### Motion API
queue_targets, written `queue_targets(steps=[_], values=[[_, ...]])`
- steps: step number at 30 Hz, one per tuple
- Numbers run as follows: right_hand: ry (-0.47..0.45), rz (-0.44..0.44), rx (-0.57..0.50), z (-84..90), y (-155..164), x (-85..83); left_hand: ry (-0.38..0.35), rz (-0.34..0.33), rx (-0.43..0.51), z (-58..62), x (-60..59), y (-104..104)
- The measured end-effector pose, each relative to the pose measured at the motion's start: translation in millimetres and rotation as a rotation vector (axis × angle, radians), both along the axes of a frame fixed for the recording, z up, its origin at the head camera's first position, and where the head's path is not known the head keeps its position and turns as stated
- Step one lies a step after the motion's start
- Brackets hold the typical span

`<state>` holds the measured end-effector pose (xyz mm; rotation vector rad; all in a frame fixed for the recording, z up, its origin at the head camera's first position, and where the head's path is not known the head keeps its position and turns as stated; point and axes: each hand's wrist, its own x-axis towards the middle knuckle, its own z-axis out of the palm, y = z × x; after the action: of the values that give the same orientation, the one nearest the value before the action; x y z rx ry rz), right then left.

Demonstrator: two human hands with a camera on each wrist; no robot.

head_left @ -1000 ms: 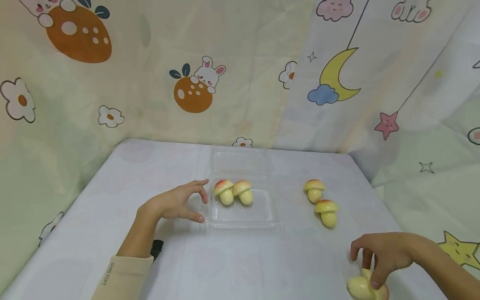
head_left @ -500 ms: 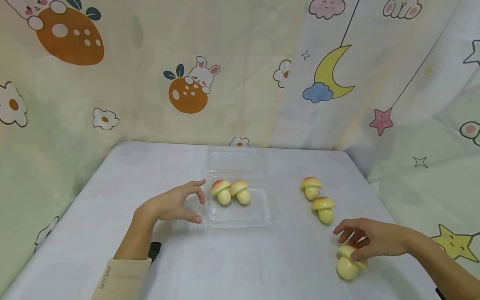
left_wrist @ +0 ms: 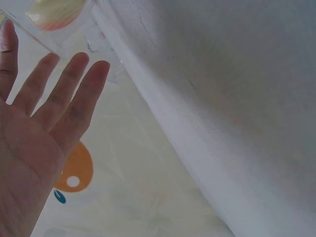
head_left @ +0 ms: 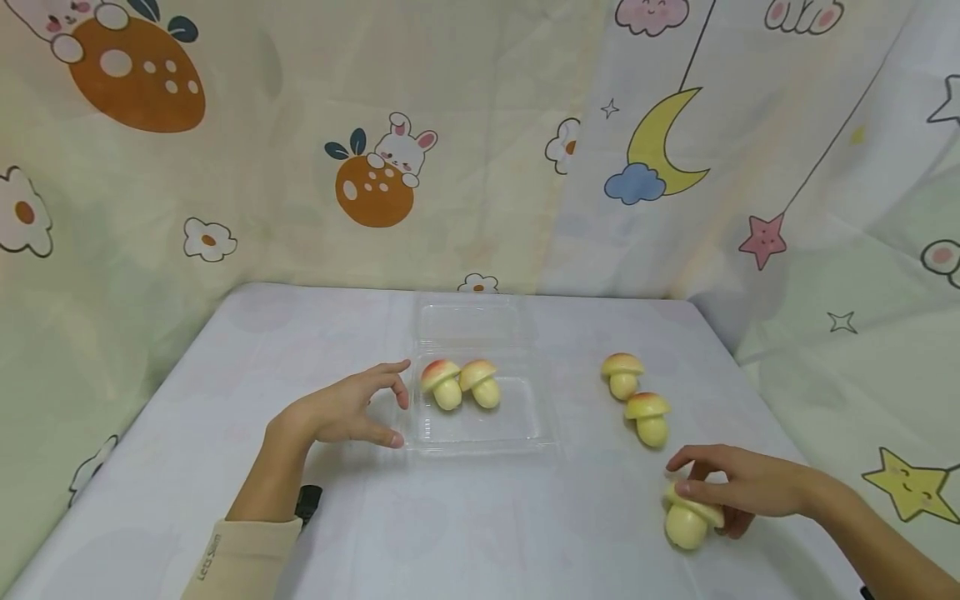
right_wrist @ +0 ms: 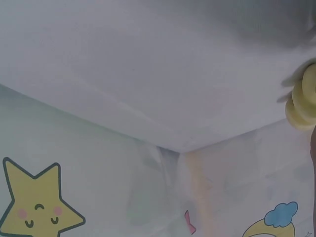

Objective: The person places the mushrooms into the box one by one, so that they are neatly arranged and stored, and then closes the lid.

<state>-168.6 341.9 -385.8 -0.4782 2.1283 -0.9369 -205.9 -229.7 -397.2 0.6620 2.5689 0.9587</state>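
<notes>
My right hand [head_left: 757, 483] grips a yellow toy mushroom [head_left: 686, 527] at the table's right front, thumb across the cap and fingers behind it. Just beyond it lie another mushroom [head_left: 651, 427] with a reddish cap top and a paler one [head_left: 622, 385]. On the left, my left hand [head_left: 345, 410] holds its fingers spread at the left edge of a clear plastic box [head_left: 525, 421]. Two more mushrooms, a red-tinged one [head_left: 447, 393] and a pale one [head_left: 486, 393], lie side by side inside. The left wrist view shows fingers [left_wrist: 74, 106] stretched beside the box.
The box's clear lid [head_left: 472, 321] lies folded back towards the far edge of the white-covered table [head_left: 480, 525]. A printed cloth [head_left: 262, 167] hangs behind the table and on both sides. Yellow mushroom shapes [right_wrist: 298, 111] are cut off at the right wrist view's edge.
My right hand has moved away from the front edge with the mushroom, towards the two loose ones, and its grip on the cap has turned. My left hand stays beside the box.
</notes>
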Motion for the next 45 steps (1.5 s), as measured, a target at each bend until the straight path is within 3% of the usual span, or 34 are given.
queue_targets(steps=[5, 10, 15, 22, 29, 45], values=[[0.043, 0.05, -0.08, -4.5, -1.5, -2.6, -0.002, 0.005, 0.0, 0.6, -0.2, 1.1], [0.189, 0.146, -0.116, -5.0, -6.5, -5.4, 0.002, 0.003, -0.001, 0.9, -0.1, 1.6], [0.21, 0.215, -0.148, 6.5, -17.9, -11.8, 0.003, 0.003, -0.001, 0.8, -0.2, 0.6], [0.244, 0.226, -0.167, 29.1, -40.2, -27.5, 0.001, 0.008, -0.001, -0.9, -1.2, -0.4], [0.301, 0.266, -0.214, 38.2, -61.8, -44.5, -0.009, 0.004, 0.008, -1.7, -1.0, 1.1], [0.439, 0.14, -0.233, 32.1, -113.8, -85.1, -0.005, 0.004, 0.013, -2.0, -1.2, -0.1]])
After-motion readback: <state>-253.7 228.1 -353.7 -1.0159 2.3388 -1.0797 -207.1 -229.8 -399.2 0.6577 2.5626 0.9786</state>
